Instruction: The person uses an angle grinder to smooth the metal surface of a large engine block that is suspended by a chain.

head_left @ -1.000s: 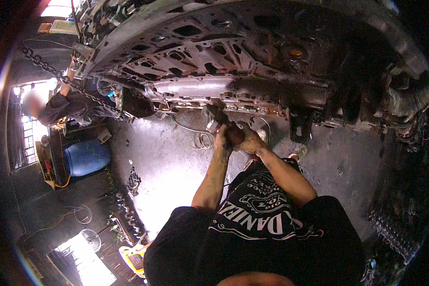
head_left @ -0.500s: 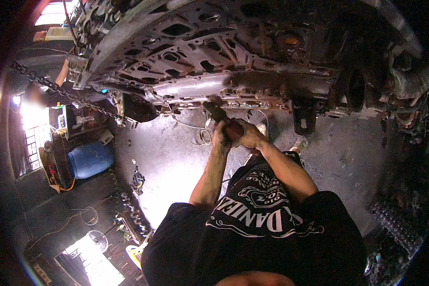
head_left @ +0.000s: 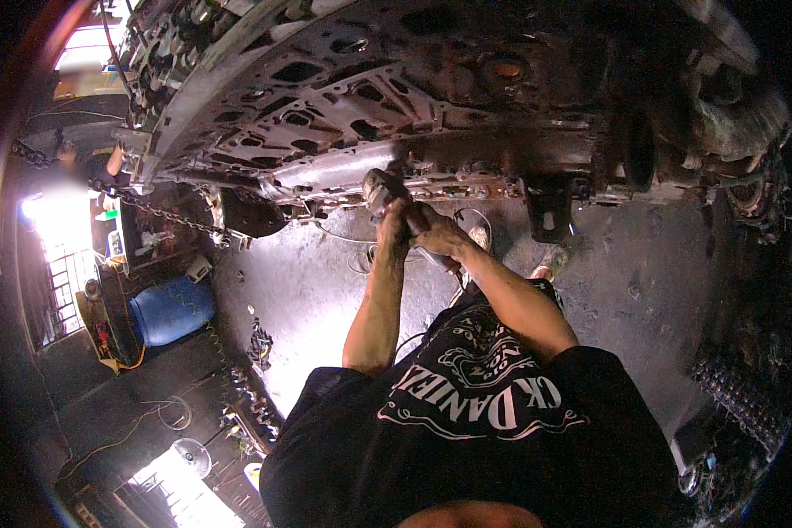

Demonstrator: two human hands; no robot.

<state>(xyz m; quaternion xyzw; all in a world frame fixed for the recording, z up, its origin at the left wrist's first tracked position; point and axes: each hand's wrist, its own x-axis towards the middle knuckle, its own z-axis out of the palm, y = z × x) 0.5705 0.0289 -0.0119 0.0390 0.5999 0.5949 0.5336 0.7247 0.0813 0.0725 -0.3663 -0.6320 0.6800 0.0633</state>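
Observation:
Both my hands are wrapped round an angle grinder, a dark hand-held power tool with a rounded head. My left hand grips it close behind the head, and my right hand holds the body farther back. The head is up against or just in front of the lower edge of a large, grimy metal vehicle body; whether it touches cannot be told. Behind my right hand, the tool's rear end points down toward my legs. My fingers partly hide the tool's body.
A dark bracket hangs from the metal body to the right. On the left a chain runs across, and a blue barrel lies near a window. A thin cable loops on the floor. A coil spring stands at right.
The grinder and both hands have moved slightly left and up toward the metal edge. The head has turned, and more of the tool's rear end shows behind my right hand.

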